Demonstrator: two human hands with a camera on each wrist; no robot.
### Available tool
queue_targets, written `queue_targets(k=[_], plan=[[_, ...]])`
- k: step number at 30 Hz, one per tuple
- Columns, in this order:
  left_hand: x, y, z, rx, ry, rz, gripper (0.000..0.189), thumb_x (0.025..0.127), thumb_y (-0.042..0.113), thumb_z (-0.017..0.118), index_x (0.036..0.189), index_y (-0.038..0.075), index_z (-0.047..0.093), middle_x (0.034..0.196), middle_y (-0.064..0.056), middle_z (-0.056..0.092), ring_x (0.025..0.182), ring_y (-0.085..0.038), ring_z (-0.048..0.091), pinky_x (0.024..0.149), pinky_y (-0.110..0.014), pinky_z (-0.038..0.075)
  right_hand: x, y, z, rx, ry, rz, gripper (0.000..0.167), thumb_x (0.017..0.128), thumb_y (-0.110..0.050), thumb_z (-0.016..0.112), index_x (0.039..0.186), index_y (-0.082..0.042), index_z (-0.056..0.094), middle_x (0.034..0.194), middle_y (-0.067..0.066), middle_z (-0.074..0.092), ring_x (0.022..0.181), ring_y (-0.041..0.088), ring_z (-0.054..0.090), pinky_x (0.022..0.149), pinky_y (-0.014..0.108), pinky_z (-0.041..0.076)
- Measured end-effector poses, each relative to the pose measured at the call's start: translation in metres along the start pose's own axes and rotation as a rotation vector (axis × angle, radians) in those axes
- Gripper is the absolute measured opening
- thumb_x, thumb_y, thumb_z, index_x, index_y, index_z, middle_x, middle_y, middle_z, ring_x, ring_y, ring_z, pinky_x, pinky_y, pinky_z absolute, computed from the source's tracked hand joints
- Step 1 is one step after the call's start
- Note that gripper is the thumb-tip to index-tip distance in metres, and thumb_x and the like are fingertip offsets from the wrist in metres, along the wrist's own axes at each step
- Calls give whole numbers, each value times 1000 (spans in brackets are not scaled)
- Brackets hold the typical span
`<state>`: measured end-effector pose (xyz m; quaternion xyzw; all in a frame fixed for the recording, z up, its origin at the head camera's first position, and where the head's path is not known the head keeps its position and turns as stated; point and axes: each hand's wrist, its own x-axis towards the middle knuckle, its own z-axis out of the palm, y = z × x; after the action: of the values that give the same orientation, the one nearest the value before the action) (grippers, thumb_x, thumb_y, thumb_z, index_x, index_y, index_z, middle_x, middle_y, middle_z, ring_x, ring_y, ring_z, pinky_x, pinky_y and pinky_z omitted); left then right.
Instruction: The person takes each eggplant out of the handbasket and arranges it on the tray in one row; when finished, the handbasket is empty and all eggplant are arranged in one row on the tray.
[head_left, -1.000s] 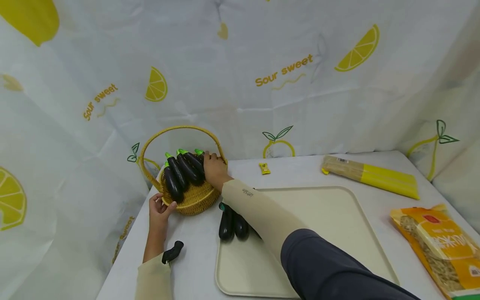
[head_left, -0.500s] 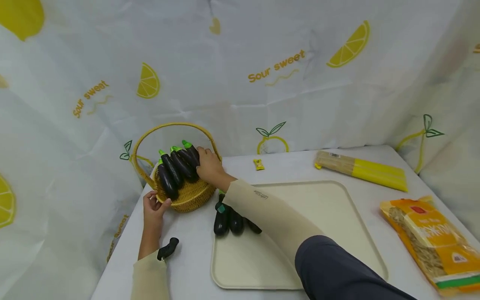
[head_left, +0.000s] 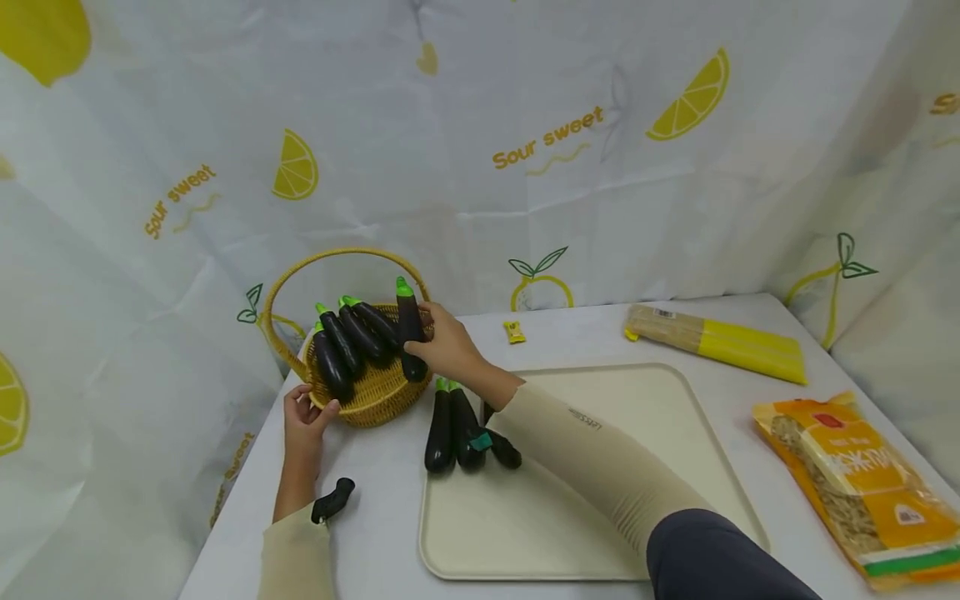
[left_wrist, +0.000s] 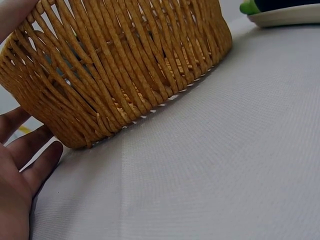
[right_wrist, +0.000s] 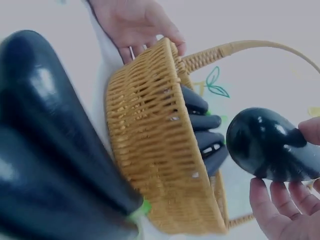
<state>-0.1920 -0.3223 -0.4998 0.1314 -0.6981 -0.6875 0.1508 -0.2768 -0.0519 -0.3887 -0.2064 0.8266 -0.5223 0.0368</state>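
Head view. In the centre left of the frame, the right hand (head_left: 450,343) pinches an eggplant (head_left: 409,327), green stem end up, which overlaps the right rim of a wicker basket (head_left: 382,408) holding four more eggplants (head_left: 365,337). The left hand (head_left: 303,427) grips the basket's near left rim between thumb and fingers. At lower centre, loose eggplants (head_left: 439,435) lie at the upper left of a cream tray (head_left: 555,533). The backdrop (head_left: 450,100) bears "Sour sweet" in orange, upper centre and left. Lettering on the right sleeve (head_left: 615,458) is too small to read; that on the orange bag (head_left: 862,492), lower right, is not legible. A long packet (head_left: 738,346), at right, carries a barcode.

Left wrist view. Fingers, slightly spread, touch the basket wall at left.

Right wrist view. Thumb above and fingers below hold the eggplant, at right.
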Motion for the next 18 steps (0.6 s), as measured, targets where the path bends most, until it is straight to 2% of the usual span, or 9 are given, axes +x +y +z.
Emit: queue_targets(k=[6, 13, 18], plan=[[-2, 3, 0, -14, -2, 17, 57, 91, 11, 69, 129, 18, 28, 151, -13, 35, 131, -23, 41, 97, -19, 40, -27, 16, -31, 52, 53, 3, 71, 90, -27, 71, 148, -11, 34, 121, 5, 55, 101, 18, 58, 77, 37, 52], [2, -3, -1, -37, -12, 22, 57, 92, 7, 67, 131, 17, 27, 149, -13, 36, 129, -21, 42, 91, -16, 41, -59, 45, -59, 102, 105, 107, 67, 89, -25, 71, 145, -12, 38, 122, 9, 54, 102, 23, 57, 75, 36, 53], [1, 0, 0, -10, -14, 2, 59, 91, 12, 69, 131, 19, 26, 152, -10, 34, 132, -21, 40, 98, -19, 39, -84, 69, -75, 112, 120, 168, 66, 89, -24, 71, 145, -12, 38, 124, 11, 53, 103, 25, 57, 73, 34, 55]])
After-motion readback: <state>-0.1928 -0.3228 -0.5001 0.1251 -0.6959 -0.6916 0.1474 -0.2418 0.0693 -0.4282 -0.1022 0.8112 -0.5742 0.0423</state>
